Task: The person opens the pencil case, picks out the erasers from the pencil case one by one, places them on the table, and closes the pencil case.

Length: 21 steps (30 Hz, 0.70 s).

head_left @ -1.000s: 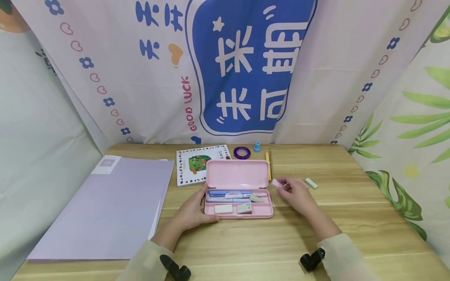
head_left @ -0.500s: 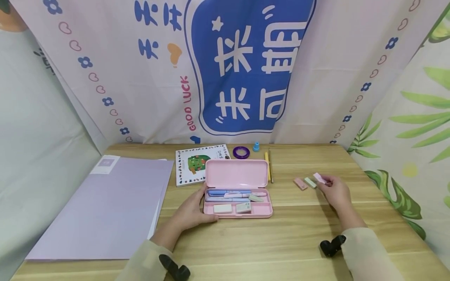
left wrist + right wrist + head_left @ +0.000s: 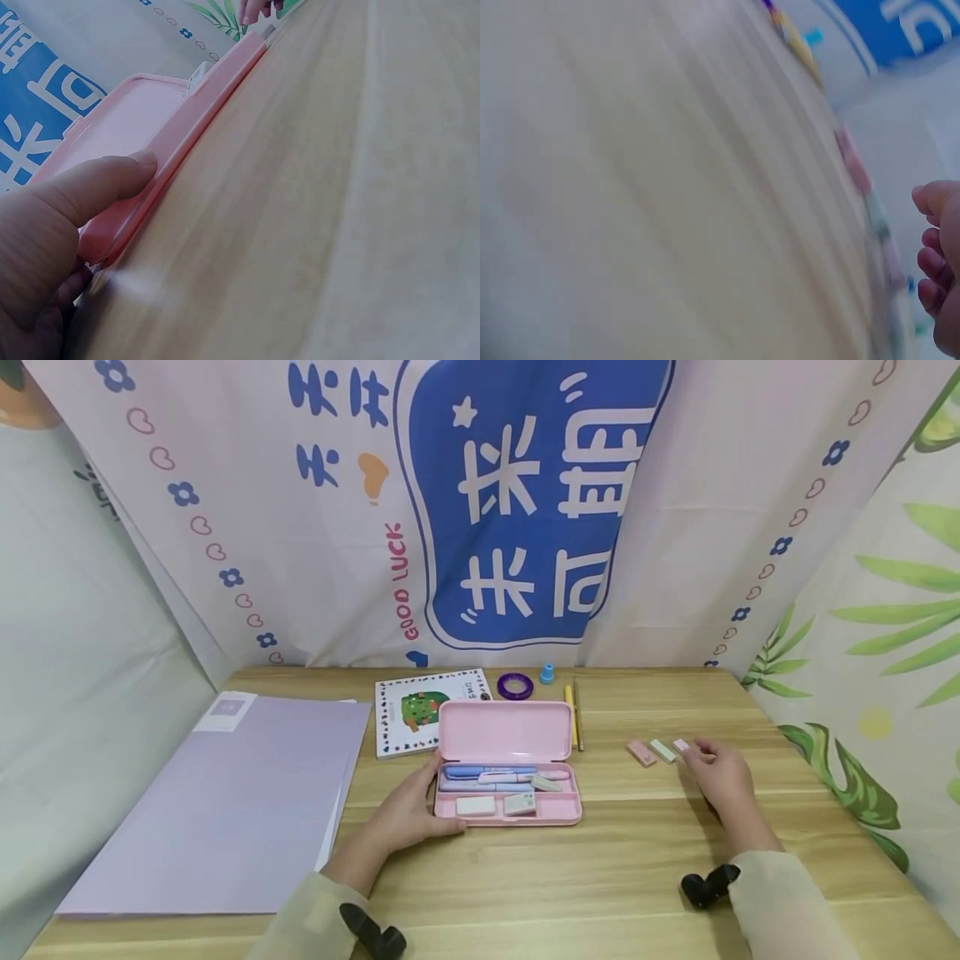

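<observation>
My left hand (image 3: 405,806) grips the left end of an open pink pencil case (image 3: 562,807), thumb along its front edge in the left wrist view. Inside the case lie a blue pen (image 3: 487,772), other pens and several erasers, among them a white eraser (image 3: 475,807). My right hand (image 3: 722,777) is just right of a pale pink eraser (image 3: 680,745), fingers loosely curled and holding nothing in the right wrist view. Left of that eraser lie a green eraser (image 3: 663,750) and a darker pink eraser (image 3: 641,752), spaced in a row.
A large lilac folder (image 3: 240,810) covers the left of the wooden table (image 3: 540,893). Behind the case are a picture booklet (image 3: 397,727), a purple tape roll (image 3: 515,687), a small blue cone-shaped piece (image 3: 547,673) and a yellow pencil (image 3: 570,710).
My right hand moved right from beside the case, setting down the darker pink eraser, then the pale pink eraser, on either side of the green one. My left hand stayed on the case.
</observation>
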Tool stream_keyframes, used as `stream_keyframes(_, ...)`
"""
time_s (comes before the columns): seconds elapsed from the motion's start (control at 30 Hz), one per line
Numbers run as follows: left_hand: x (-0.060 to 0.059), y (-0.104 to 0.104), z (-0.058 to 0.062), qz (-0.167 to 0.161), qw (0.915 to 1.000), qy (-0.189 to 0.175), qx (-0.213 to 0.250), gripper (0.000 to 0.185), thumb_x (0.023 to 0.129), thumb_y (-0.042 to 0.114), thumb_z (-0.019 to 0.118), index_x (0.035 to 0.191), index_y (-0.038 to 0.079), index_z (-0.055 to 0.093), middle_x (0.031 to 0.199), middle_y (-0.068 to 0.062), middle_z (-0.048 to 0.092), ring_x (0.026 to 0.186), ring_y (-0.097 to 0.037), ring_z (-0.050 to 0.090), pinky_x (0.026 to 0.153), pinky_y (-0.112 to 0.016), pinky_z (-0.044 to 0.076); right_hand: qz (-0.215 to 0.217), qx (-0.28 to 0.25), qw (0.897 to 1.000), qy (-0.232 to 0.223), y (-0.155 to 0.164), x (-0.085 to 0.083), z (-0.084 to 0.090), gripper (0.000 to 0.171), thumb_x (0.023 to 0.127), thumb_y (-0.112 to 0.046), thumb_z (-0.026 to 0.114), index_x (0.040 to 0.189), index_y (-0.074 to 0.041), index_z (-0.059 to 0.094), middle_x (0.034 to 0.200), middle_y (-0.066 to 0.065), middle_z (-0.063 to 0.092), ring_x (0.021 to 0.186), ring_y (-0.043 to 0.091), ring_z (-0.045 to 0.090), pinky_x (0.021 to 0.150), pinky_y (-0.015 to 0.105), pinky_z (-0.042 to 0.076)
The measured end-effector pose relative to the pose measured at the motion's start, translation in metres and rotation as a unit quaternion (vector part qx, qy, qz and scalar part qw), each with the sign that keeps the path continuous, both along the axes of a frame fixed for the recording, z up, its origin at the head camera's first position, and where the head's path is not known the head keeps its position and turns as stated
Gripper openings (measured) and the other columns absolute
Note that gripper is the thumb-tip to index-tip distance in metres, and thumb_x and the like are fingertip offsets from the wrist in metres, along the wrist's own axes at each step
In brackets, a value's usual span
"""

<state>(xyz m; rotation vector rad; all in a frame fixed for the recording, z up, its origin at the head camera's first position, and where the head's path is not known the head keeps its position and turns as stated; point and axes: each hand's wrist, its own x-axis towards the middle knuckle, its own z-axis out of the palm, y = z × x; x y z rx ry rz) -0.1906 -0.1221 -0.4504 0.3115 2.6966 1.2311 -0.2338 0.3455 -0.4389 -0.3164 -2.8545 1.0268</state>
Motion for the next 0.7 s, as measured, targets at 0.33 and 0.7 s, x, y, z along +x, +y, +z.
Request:
stream_keyframes(0.33,0.000,0.001,-0.002,0.000,1.0000,0.002,-0.003,0.127,0.063,0.052,0.088,0.158,0.013,0.014,0.162,-0.015,0.024,0.148,-0.037,0.026,0.120,-0.054,0.026,0.116,-0.026,0.987,0.111,-0.084,0.015,0.007,0.039,0.093,-0.024,0.068,0.123,0.001,0.065,0.113,0.019,0.066,0.095,0.026,0.060,0.073,0.025,0.049)
stream_keyframes(0.7,0.000,0.001,0.001,0.000,1.0000,0.000,-0.006,0.125,0.064,0.051,0.087,0.159,0.014,0.014,0.162,-0.015,0.025,0.148,-0.037,0.026,0.120,-0.055,0.026,0.261,-0.018,0.963,0.065,-0.147,0.023,-0.001,0.023,0.087,-0.019,0.072,0.109,-0.011,0.074,0.096,0.003,0.067,0.081,0.011,0.053,0.070,0.022,0.046)
